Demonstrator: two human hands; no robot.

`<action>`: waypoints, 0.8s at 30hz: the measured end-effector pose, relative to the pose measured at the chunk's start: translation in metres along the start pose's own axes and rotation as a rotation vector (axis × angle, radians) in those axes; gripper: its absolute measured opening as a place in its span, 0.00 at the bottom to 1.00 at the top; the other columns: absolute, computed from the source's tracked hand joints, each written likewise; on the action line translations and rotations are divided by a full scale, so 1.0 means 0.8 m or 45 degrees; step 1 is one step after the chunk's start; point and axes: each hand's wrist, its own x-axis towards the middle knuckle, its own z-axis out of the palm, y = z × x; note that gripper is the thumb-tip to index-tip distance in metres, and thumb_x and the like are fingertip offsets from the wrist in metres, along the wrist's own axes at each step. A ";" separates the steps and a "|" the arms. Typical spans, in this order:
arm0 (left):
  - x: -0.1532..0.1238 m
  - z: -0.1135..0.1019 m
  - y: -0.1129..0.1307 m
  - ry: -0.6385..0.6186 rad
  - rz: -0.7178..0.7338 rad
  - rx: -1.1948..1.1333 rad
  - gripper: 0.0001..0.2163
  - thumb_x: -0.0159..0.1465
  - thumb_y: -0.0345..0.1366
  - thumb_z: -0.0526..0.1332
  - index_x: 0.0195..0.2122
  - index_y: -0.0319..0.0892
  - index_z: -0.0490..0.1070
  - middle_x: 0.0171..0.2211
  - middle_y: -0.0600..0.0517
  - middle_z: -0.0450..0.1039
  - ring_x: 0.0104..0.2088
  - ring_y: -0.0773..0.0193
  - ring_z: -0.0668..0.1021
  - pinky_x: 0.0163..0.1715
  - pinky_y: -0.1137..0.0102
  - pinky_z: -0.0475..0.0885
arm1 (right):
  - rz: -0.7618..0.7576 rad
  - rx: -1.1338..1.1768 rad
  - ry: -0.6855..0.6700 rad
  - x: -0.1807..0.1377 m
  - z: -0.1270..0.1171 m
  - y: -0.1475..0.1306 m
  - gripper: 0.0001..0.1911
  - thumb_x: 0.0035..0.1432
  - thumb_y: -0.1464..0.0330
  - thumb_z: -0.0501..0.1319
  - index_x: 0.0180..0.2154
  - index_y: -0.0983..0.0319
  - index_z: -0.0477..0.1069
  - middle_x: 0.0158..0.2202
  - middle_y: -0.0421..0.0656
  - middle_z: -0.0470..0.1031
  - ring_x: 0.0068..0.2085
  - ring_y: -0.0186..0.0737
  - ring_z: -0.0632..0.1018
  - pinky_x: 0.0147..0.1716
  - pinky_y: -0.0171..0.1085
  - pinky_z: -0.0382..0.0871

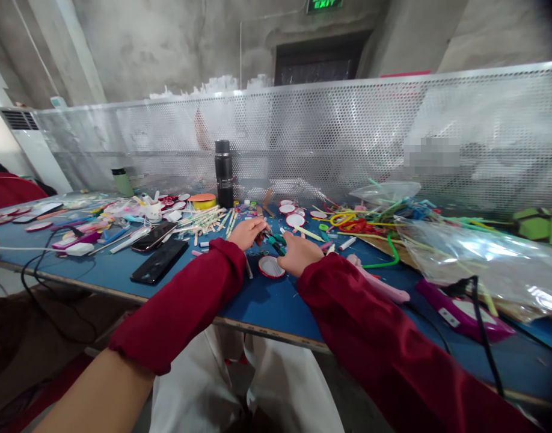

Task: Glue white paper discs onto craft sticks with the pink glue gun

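My left hand (248,234) reaches over the middle of the blue table, fingers drawn together at a small cluster of dark and teal pieces (275,242). What it grips there is too small to make out. From the other side my right hand (302,252) comes to the same cluster, with its fingers curled and the fingertips close to the teal pieces; what they hold cannot be made out. Just below, near the right hand's thumb, lies a round white disc with a red rim (272,267). Dark red sleeves cover part of both forearms.
A black bottle (223,174) stands behind, near the perforated metal screen (330,132). Two phones, one being the black phone (159,261), and scattered sticks (204,224) lie left. Right are a pink glue gun (384,285), purple device (465,313), coloured pipe cleaners (361,222) and plastic bag (483,258).
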 end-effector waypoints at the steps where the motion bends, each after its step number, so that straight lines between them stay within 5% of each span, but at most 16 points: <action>1: 0.000 0.001 0.000 0.021 0.020 0.008 0.15 0.66 0.47 0.52 0.36 0.42 0.72 0.21 0.53 0.68 0.19 0.66 0.72 0.17 0.74 0.61 | -0.003 -0.005 0.013 0.000 -0.001 -0.001 0.23 0.51 0.58 0.58 0.47 0.62 0.64 0.42 0.51 0.76 0.43 0.53 0.77 0.35 0.40 0.64; 11: 0.005 0.012 0.002 0.165 0.012 -0.066 0.15 0.66 0.45 0.51 0.30 0.41 0.68 0.20 0.54 0.63 0.18 0.69 0.67 0.18 0.74 0.62 | -0.041 -0.121 0.121 -0.001 0.005 -0.006 0.20 0.50 0.66 0.58 0.47 0.62 0.63 0.41 0.51 0.75 0.42 0.50 0.77 0.37 0.40 0.65; 15: 0.009 0.004 -0.002 0.130 -0.074 -0.143 0.15 0.65 0.46 0.54 0.30 0.41 0.68 0.20 0.55 0.64 0.17 0.70 0.67 0.17 0.74 0.59 | -0.053 -0.158 0.150 -0.002 0.003 -0.009 0.21 0.51 0.64 0.58 0.48 0.63 0.63 0.45 0.54 0.73 0.46 0.52 0.76 0.41 0.41 0.66; 19: 0.014 -0.009 -0.013 0.273 -0.190 -0.230 0.14 0.63 0.46 0.57 0.27 0.41 0.68 0.20 0.55 0.65 0.17 0.71 0.66 0.17 0.75 0.57 | -0.081 -0.164 0.106 -0.002 0.002 -0.001 0.24 0.50 0.64 0.60 0.50 0.64 0.63 0.48 0.55 0.71 0.50 0.53 0.73 0.45 0.42 0.65; 24: 0.013 -0.024 -0.021 0.266 -0.204 0.020 0.11 0.59 0.40 0.62 0.23 0.41 0.74 0.21 0.52 0.71 0.22 0.66 0.71 0.25 0.72 0.65 | 0.055 -0.151 0.118 0.006 0.006 0.019 0.25 0.51 0.64 0.59 0.51 0.65 0.63 0.50 0.56 0.71 0.50 0.54 0.73 0.47 0.43 0.64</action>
